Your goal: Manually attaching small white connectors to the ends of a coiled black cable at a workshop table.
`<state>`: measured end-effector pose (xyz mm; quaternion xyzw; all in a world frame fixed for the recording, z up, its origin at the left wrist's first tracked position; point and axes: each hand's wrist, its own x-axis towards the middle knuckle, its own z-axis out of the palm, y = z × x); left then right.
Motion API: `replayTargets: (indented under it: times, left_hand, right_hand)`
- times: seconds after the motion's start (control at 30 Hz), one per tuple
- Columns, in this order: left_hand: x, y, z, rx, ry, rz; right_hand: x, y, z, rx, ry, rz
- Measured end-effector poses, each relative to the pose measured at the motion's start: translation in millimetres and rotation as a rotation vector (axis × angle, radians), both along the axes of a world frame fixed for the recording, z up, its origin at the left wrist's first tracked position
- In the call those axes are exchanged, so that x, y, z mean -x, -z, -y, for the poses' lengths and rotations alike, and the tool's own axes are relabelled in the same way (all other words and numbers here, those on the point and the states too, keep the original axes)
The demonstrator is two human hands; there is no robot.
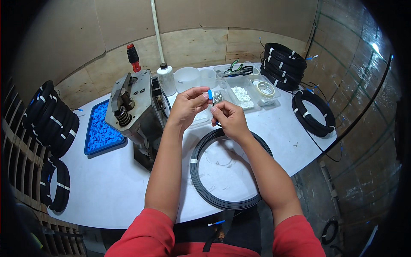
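Observation:
Over the middle of the white table, my left hand [187,106] pinches a small blue plastic connector piece [210,94] between thumb and fingertips. Just to its right and a little lower, my right hand [233,121] is closed on the thin end of a black cable [217,124]. The cable tip points up toward the blue piece; whether the two touch I cannot tell. Below my hands lies a dark cable coil [195,175], bound with a white tape band, and my right forearm crosses over its right side.
Left of my arms stands a metal press [141,96] beside a blue tray [87,148] of small blue parts. Behind my hands are a bottle [166,81], clear tubs of white parts [242,95] and pliers [239,70]. Black coils [282,66] are stacked at both sides.

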<state>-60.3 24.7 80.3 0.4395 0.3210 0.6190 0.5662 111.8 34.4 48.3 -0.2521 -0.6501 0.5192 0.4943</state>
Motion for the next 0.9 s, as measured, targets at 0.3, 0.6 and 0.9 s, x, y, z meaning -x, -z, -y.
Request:
replayTargets:
  times: [0.3,0.6,0.9]
  left_hand:
    - [-0.6,-0.6,-0.7,0.027,0.012,-0.004]
    - [-1.0,1.1,-0.9,0.014,-0.004,0.003]
    - [1.9,1.9,-2.5,0.021,0.052,0.081]
  right_hand:
    - [-0.7,0.1,-0.4,-0.002,0.012,0.014]
    - [-0.4,0.7,-0.9,-0.005,0.009,0.015]
    - [0.3,1.8,-1.0,0.001,0.009,0.004]
